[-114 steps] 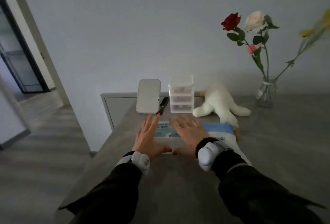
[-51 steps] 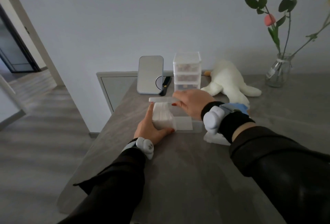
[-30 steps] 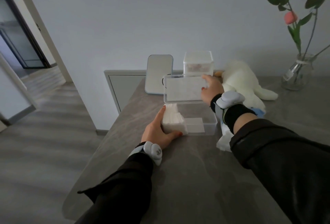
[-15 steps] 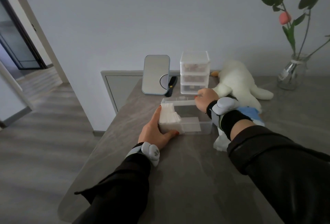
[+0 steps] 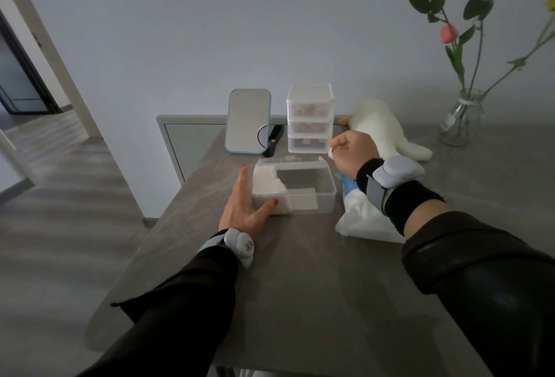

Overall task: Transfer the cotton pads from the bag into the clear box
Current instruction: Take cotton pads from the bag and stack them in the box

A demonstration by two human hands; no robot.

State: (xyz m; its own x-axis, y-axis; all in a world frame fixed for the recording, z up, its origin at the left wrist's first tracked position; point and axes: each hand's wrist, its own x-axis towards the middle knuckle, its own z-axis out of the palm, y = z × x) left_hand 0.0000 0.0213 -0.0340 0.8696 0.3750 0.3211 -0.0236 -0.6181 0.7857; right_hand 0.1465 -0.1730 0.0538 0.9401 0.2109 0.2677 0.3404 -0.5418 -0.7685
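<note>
The clear box [image 5: 326, 193] stands open on the grey table, with its lid [image 5: 289, 161] lying flat just behind it. A stack of white cotton pads [image 5: 267, 189] fills the box's left end. My left hand [image 5: 241, 208] lies flat against the box's left side, thumb across the front corner. My right hand [image 5: 354, 150] hovers above the box's far right corner with curled fingers; I cannot make out anything held in it. The white and blue bag [image 5: 363, 219] lies right of the box, partly under my right wrist.
At the back stand a small mirror [image 5: 247, 121], a stack of clear drawers [image 5: 310, 119], a white plush toy [image 5: 383, 130] and a glass vase [image 5: 461, 122] with flowers. A black object [image 5: 274, 143] lies by the mirror. The table's left edge runs close to my left arm.
My right hand lifted the lid off the box, laid it down behind the box and has now risen off it. My left hand stayed against the box.
</note>
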